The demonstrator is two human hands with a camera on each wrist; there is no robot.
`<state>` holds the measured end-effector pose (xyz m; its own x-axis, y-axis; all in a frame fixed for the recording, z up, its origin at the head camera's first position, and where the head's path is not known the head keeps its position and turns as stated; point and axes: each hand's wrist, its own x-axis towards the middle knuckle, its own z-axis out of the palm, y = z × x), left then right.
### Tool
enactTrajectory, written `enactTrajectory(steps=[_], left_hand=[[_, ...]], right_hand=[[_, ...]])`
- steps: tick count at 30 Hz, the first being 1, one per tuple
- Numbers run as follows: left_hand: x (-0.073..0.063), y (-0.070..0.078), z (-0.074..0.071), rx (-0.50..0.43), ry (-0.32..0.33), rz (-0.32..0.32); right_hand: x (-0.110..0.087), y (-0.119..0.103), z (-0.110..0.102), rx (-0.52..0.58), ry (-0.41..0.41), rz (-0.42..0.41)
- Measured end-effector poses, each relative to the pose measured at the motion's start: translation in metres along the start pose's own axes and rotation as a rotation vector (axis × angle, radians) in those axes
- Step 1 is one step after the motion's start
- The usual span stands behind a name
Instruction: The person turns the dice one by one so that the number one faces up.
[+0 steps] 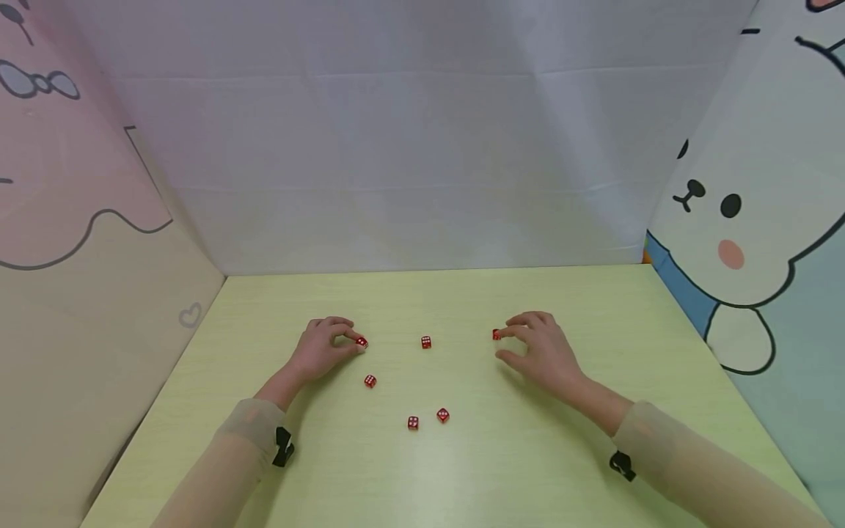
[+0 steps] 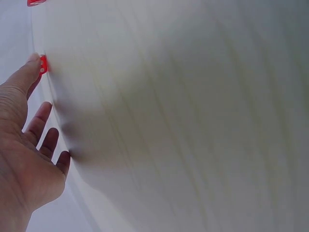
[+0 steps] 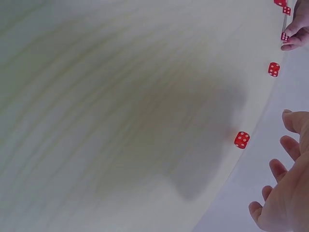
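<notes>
My left hand [image 1: 325, 346] pinches a red die [image 1: 361, 342] with white pips between thumb and forefinger, at the left of the table. In the left wrist view the thumb covers part of this die [image 2: 43, 65]; the other fingers are spread apart. On the right, my right hand [image 1: 541, 352] hovers beside another red die [image 1: 496, 334], partly hidden by the forefinger in the head view. The right wrist view shows a gap between those fingers and the die [image 3: 242, 140]. Between the hands lies a third die [image 1: 425, 342].
Nearer the front of the pale yellow table [image 1: 502, 477] lie a die [image 1: 370, 381] on the left and two close together, one die [image 1: 413, 423] and another die [image 1: 443, 416]. A white cloth wall [image 1: 422, 161] stands behind; patterned panels flank both sides.
</notes>
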<state>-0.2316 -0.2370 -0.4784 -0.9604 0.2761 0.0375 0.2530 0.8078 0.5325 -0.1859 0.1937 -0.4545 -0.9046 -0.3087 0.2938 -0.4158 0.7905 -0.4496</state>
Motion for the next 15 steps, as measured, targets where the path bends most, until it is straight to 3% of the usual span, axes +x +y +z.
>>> enactTrajectory(steps=[6, 15], left_hand=[[0.000, -0.001, 0.001, -0.002, -0.001, 0.005], [0.001, 0.000, 0.002, -0.005, 0.006, 0.011]], right_hand=[[-0.001, -0.013, 0.001, 0.058, -0.011, -0.027], [0.012, -0.044, 0.016, 0.087, -0.130, 0.015]])
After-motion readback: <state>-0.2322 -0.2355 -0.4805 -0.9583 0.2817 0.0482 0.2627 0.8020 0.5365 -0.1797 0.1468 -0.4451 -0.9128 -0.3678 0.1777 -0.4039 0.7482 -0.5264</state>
